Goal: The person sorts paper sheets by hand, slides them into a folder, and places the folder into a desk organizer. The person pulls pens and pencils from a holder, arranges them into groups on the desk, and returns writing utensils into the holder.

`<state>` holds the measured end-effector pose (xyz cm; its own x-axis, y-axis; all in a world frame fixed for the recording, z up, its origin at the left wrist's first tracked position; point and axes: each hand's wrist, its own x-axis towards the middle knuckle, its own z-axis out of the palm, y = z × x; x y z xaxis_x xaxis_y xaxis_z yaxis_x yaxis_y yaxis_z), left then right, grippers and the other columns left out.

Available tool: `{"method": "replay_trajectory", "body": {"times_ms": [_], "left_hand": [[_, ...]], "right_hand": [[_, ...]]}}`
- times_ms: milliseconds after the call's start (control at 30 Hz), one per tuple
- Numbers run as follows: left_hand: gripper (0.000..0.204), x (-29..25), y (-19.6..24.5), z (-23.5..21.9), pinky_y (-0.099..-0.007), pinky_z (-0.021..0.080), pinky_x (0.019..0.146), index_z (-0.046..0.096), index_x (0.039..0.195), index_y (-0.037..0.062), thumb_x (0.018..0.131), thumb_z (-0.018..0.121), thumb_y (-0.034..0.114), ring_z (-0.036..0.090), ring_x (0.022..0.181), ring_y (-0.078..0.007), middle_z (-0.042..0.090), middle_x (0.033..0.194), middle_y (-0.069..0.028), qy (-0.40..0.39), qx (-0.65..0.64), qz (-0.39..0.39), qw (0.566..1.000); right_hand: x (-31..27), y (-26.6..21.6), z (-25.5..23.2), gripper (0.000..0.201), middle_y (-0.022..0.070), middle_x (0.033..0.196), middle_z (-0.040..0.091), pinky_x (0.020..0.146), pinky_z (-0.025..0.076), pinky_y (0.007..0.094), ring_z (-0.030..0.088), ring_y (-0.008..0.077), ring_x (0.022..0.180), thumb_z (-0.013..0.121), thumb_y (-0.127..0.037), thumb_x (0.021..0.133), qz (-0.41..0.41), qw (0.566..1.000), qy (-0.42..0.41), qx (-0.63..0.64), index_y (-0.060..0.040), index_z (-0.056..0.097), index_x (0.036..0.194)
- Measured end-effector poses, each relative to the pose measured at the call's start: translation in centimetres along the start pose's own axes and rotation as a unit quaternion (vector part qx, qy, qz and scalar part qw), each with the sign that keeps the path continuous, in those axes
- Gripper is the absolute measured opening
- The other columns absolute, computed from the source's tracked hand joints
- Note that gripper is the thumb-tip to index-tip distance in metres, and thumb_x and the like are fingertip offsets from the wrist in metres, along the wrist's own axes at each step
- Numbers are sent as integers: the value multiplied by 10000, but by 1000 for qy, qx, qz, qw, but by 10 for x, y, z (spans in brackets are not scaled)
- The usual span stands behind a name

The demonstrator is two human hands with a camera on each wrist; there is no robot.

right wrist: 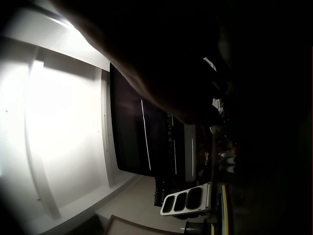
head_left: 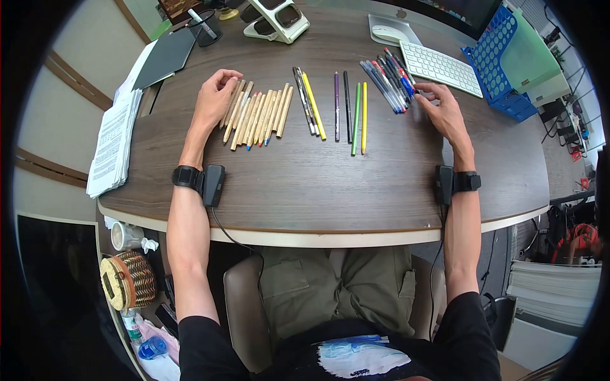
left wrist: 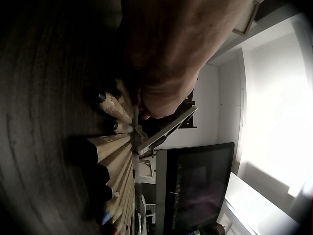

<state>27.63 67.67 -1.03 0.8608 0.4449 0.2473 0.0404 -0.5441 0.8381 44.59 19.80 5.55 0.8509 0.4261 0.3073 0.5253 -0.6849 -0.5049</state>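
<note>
Head view: The left hand (head_left: 215, 100) flanks the left edge of wooden pencils (head_left: 257, 115) lying near-to-far; the right hand (head_left: 443, 113) meets slanting pens (head_left: 389, 82) from the right (whether either pinches, cannot tell).

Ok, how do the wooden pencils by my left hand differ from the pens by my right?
The wooden pencils are mostly bare tan; the pens show blue, black and red. The wooden pencils lie side by side in a row; the pens are bunched unevenly. The wooden pencils' far ends lean right, the pens' lean left. Both groups lie on the desk.
</note>
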Motion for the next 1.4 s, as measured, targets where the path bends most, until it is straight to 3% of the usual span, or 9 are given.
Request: {"method": "replay_trajectory", "body": {"times_ms": [200, 267, 1100, 1167, 1400], "left_hand": [[234, 2, -5, 0, -272, 496, 871, 722, 1199, 47, 1090, 608, 220, 585, 890, -71, 678, 953, 20, -1, -2, 7, 1000], [234, 2, -3, 0, -271, 495, 872, 722, 1198, 47, 1091, 608, 220, 585, 892, -71, 677, 953, 21, -1, 0, 8, 1000], [232, 1, -2, 1, -272, 491, 876, 725, 1199, 46, 1093, 607, 215, 575, 898, -73, 673, 959, 20, 3, 0, 0, 1000], [232, 2, -4, 1, -271, 490, 875, 725, 1199, 46, 1093, 607, 215, 574, 897, -72, 672, 958, 21, 3, -2, 2, 1000], [232, 2, -4, 1, -269, 486, 865, 725, 1196, 43, 1092, 612, 217, 564, 891, -70, 667, 957, 24, 4, 4, 4, 1000]], "right_hand": [[-1, -1, 0, 433, 134, 1180, 682, 990, 530, 423, 657, 257, 1067, 736, -322, 966, 13, 1000, -20, -7, -108, 743, 1342], [0, 0, -1, 468, 101, 1222, 676, 966, 526, 390, 622, 211, 1053, 736, -349, 982, 15, 998, -47, -26, -111, 729, 1385], [-2, -4, -2, 472, 98, 1223, 679, 994, 512, 396, 613, 226, 1082, 740, -354, 980, 15, 998, -52, -26, -101, 726, 1379], [-2, -4, -1, 458, 135, 1156, 677, 995, 526, 423, 646, 271, 1083, 742, -338, 952, 6, 999, -40, -16, -97, 736, 1342], [-2, -4, -1, 465, 145, 1221, 678, 1015, 528, 429, 652, 280, 1118, 737, -336, 960, 13, 999, -44, -17, -104, 726, 1362]]}}
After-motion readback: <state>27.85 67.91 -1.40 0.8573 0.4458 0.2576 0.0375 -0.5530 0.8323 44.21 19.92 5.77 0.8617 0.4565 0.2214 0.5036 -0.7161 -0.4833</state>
